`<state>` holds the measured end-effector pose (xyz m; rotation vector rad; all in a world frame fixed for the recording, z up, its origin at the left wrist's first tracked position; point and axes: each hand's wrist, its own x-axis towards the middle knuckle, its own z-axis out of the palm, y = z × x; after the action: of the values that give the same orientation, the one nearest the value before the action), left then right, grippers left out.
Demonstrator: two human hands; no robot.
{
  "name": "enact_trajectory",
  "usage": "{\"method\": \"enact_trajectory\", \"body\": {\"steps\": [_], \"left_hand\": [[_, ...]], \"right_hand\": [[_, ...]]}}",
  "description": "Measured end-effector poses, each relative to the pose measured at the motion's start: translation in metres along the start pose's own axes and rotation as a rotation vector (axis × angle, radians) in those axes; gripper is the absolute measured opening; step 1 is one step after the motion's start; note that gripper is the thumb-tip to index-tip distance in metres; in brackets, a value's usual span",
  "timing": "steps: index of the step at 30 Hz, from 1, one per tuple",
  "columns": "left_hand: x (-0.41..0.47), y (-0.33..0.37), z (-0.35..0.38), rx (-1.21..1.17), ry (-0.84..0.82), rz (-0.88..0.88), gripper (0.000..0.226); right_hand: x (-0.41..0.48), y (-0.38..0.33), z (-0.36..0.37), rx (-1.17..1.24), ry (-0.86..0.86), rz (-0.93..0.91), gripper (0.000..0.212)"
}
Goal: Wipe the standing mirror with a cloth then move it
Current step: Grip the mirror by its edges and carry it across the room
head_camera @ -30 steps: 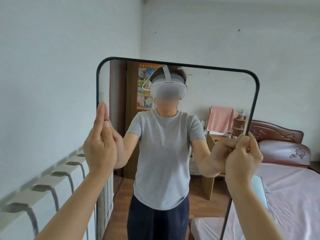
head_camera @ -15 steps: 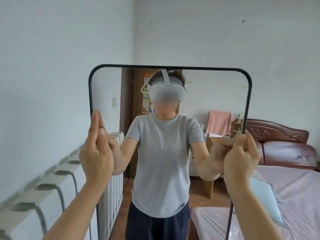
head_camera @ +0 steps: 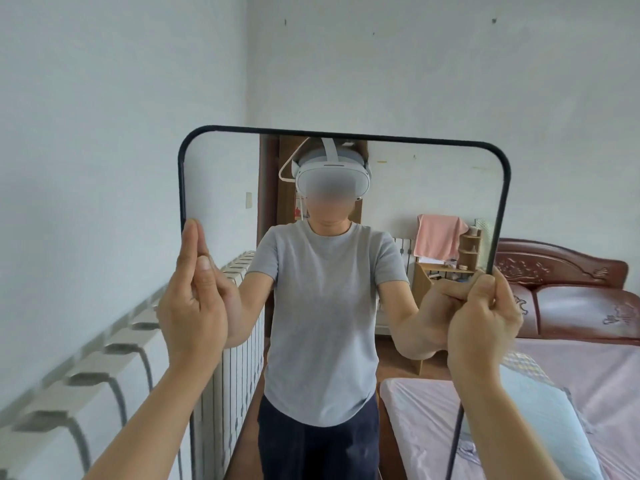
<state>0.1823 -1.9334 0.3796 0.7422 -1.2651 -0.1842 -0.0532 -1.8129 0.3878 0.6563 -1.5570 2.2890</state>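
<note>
Since a second ago the tall standing mirror with a thin black metal frame and rounded corners (head_camera: 346, 136) has swung from tilted to nearly level along its top edge, and it now sits lower and further right in the view, facing the person squarely. The glass, which earlier reflected a poster and a brown door, now shows more white wall to the left of the reflected door, plus a pale wall switch.

The mirror stands upright, its long axis vertical, its lower part running out of the bottom of the view. Its glass is smooth and clear, giving back a person in a grey T-shirt and dark trousers, and a pink towel over a wooden shelf.

The left hand (head_camera: 194, 306) grips the mirror's left frame edge, thumb on the front, index finger stretched upward along the bar. The right hand (head_camera: 485, 323) is clenched round the mirror's right frame edge at about the same height.

Left of the mirror, a white ribbed metal radiator (head_camera: 104, 368) runs along the white plaster wall, blurred, so its fins are only roughly readable. Right of the mirror lies a bed with a pale pink sheet (head_camera: 595, 382), a light blue pillow (head_camera: 540, 420) and a carved, glossy dark red wooden headboard (head_camera: 561, 268).
</note>
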Motion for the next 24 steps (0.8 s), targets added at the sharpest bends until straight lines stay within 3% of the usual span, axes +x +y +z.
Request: {"method": "enact_trajectory", "body": {"steps": [12, 24], "left_hand": [[0.046, -0.095, 0.141, 0.054, 0.030, 0.026, 0.040], [0.103, -0.204, 0.280, 0.069, 0.024, -0.004, 0.041]], "right_hand": [[0.080, 0.098, 0.127, 0.100, -0.051, 0.093, 0.034], [0.148, 0.208, 0.268, 0.050, -0.077, 0.042, 0.014]]}}
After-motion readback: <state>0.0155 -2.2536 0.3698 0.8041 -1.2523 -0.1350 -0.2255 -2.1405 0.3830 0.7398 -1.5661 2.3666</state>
